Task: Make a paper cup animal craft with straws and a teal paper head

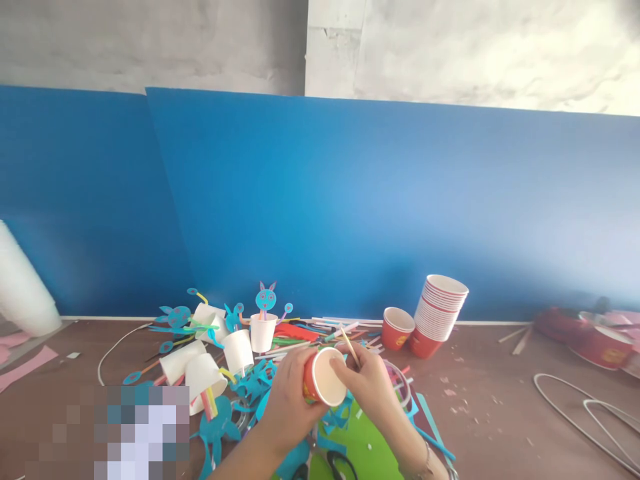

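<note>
Brown counter [480, 387], blue partition [350, 200], concrete wall [150, 47]; left fingers [306, 379] grip a paper cup [329, 377], right fingers [347, 357] pinch a stick [350, 345].

Blue panel [320, 200] below concrete wall [200, 47]; white roll [25, 287] left; pale cable [575, 383] right.

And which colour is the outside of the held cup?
The cup is mostly red outside; the head view shows it best.
</note>
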{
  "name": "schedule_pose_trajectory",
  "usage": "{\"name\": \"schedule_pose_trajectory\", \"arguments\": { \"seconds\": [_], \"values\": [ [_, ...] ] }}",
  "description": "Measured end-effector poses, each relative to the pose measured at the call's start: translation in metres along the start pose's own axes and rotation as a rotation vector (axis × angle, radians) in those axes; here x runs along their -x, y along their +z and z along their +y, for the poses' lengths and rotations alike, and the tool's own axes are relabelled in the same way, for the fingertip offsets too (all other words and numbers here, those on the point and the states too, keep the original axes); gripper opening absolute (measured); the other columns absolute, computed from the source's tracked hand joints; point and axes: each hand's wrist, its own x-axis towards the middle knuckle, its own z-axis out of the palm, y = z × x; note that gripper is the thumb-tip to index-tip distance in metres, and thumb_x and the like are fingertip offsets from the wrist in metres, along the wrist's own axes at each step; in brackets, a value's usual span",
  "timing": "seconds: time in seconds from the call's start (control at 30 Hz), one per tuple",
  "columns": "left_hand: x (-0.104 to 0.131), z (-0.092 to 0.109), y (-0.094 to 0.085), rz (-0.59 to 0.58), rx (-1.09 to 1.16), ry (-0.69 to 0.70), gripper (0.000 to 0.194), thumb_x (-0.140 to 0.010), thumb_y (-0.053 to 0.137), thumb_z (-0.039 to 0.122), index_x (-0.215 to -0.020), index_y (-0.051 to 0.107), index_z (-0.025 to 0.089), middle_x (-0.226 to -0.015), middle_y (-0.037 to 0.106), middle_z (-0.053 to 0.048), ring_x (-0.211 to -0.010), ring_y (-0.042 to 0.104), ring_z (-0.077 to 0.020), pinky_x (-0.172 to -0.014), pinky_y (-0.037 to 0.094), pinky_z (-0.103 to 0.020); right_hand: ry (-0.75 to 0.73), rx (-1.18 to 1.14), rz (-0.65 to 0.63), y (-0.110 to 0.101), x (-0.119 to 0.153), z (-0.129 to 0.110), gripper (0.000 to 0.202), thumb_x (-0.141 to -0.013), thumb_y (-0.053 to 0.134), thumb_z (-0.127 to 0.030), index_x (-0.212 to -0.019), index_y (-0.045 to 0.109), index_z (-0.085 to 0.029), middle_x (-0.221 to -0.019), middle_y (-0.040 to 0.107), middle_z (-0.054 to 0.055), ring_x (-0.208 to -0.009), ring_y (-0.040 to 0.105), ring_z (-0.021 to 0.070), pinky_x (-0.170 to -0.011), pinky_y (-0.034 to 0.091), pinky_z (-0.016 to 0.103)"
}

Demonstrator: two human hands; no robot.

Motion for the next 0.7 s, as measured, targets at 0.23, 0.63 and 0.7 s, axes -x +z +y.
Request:
{"name": "schedule_pose_trajectory", "arguments": {
  "seconds": [0.23,0.63,0.7],
  "values": [
    [0.001,0.000,0.000,-0.015,-0.030,0.017,0.060,-0.071,0.072,0.023,-0.122,0.041,0.024,-0.118,0.059,-0.012,-0.108,0.059,-0.0310,-0.090,0.049,-0.050,0.024,-0.031,-0.027,0.004,0.000,0.006,0.020,-0.071,0.057,-0.035,-0.060,0.051,-0.019,-0.051,0.033,-0.007,-0.049,0.029,0.0097,-0.046,0.023,0.023],
    [0.001,0.002,0.000,-0.001,-0.040,0.021,0.058,-0.070,0.072,0.023,-0.121,0.044,0.023,-0.115,0.061,-0.011,-0.106,0.060,-0.0302,-0.088,0.050,-0.048,0.113,-0.229,0.026,0.014,-0.001,0.011,0.032,-0.066,0.062,-0.041,-0.055,0.039,-0.022,-0.048,0.031,-0.009,-0.046,0.029,0.0085,-0.045,0.022,0.023],
    [0.001,0.000,0.000,0.011,-0.054,0.026,0.058,-0.070,0.071,0.023,-0.122,0.044,0.022,-0.116,0.061,-0.012,-0.107,0.060,-0.0308,-0.089,0.050,-0.049,0.106,-0.248,-0.009,0.014,-0.001,0.010,0.028,-0.067,0.061,-0.042,-0.060,0.044,-0.021,-0.049,0.033,-0.009,-0.046,0.031,0.0092,-0.045,0.024,0.023]
  ]
}}
